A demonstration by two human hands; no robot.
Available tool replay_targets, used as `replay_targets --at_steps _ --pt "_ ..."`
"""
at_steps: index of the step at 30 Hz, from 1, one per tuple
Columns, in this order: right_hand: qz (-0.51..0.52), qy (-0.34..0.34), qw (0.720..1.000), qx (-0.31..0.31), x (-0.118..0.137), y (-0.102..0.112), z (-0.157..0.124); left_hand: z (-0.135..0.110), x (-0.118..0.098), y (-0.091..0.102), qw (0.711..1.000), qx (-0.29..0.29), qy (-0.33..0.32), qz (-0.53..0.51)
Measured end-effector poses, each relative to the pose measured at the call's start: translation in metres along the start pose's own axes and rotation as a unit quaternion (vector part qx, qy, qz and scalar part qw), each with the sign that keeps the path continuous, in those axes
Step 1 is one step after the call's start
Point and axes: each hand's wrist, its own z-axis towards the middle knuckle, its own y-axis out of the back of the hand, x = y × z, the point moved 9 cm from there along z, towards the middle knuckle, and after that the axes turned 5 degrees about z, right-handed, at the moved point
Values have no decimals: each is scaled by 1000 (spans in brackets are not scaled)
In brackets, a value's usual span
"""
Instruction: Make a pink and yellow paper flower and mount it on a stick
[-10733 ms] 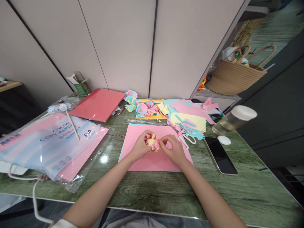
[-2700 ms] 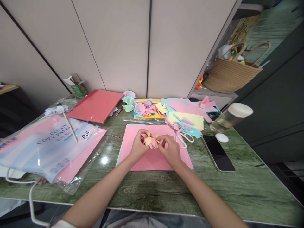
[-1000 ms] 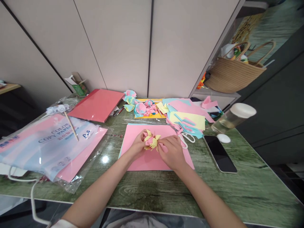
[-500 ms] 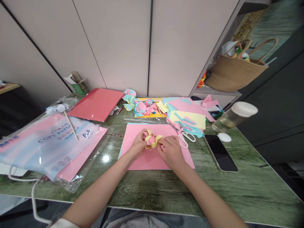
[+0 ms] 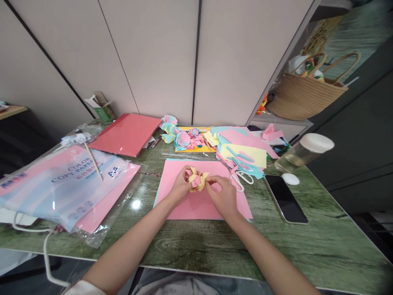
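A small folded paper flower (image 5: pixel 197 180), pink in the middle with yellow petals, is held above a stack of pink paper (image 5: pixel 184 209). My left hand (image 5: pixel 181 183) is closed around its left side. On the other side, my right hand (image 5: pixel 223 194) pinches a yellow petal tip between thumb and fingers. Beside the right hand lie white-handled scissors (image 5: pixel 242 179), their blades partly covered by paper strips. Behind the stack runs a bundle of thin wires (image 5: pixel 184 157).
Finished paper flowers (image 5: pixel 183 140) and paper scraps (image 5: pixel 245 153) lie along the back. A bagged pack of colour copy paper (image 5: pixel 76 180) and a red folder (image 5: pixel 125 135) are at left. To the right are a phone (image 5: pixel 285 198), a lidded cup (image 5: pixel 302 151) and a white lid (image 5: pixel 290 178).
My right hand's fingers have drawn together into a pinch on the flower's right petal. My left hand keeps its hold. The view has shifted slightly.
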Motion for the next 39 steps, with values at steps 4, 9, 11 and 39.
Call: replay_targets --at_steps 4,9,11,39 --pt "-8 12 1000 -21 1 2 -2 0 3 3 999 -15 12 30" --pt "-72 128 989 -28 13 -1 -7 0 5 5 998 -35 19 45" --pt "-95 139 986 -17 12 -5 -7 0 5 5 998 -38 19 43" --pt "-48 180 982 -32 7 -7 -11 -2 -5 14 979 -92 -16 183"
